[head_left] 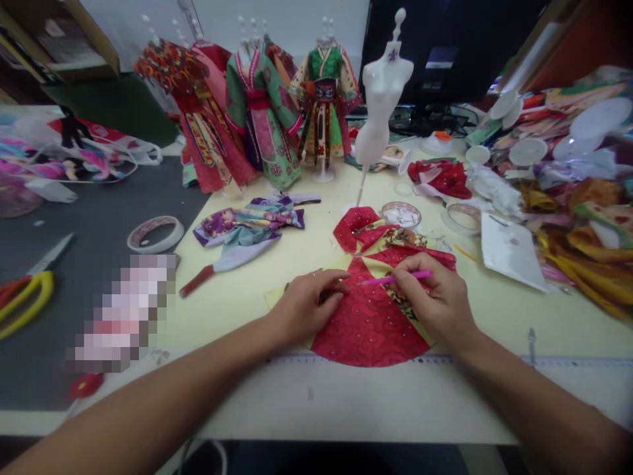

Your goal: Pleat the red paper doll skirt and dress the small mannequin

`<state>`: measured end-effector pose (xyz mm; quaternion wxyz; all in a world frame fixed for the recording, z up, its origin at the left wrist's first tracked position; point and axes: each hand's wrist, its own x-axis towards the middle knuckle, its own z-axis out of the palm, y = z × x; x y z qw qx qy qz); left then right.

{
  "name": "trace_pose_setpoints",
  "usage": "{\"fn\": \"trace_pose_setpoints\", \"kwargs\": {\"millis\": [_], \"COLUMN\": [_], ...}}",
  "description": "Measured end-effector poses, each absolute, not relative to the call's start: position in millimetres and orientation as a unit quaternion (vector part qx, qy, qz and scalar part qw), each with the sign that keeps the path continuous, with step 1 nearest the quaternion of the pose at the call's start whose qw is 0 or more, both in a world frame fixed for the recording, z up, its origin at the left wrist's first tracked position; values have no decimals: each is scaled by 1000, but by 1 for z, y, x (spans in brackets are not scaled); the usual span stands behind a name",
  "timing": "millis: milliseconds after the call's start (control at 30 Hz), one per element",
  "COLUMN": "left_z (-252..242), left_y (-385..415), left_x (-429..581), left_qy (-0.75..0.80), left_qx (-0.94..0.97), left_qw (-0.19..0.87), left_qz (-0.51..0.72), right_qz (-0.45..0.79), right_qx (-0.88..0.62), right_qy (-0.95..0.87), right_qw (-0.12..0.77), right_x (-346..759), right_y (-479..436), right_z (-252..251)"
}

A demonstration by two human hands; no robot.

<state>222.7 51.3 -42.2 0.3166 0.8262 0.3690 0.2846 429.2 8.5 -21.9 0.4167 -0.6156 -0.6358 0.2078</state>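
Carefully, the right hand [435, 303] pinches a pink stick [398, 279] between thumb and fingers, its tip just beside the left hand [306, 307], whose unclenched fingers [321, 284] press on red brocade [370, 330]. That cloth lies under both hands' fingers, with a ruler [445, 359] just below them.
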Motion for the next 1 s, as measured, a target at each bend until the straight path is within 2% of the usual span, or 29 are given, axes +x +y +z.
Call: {"fn": "trace_pose_setpoints", "kwargs": {"millis": [433, 833, 1000], "left_z": [-43, -43, -42], "left_y": [50, 49, 50], "left_x": [222, 222, 222], "left_qy": [367, 355, 371], "left_qx": [842, 862, 840], "left_qw": [284, 255, 297], "left_qz": [277, 256, 262], "right_qz": [275, 255, 271], "right_qx": [-612, -595, -603], "right_qy": [-622, -659, -634], "right_qw": [403, 383, 401], "right_x": [426, 424, 426], "right_y": [13, 10, 11], "right_z": [-22, -24, -23]}}
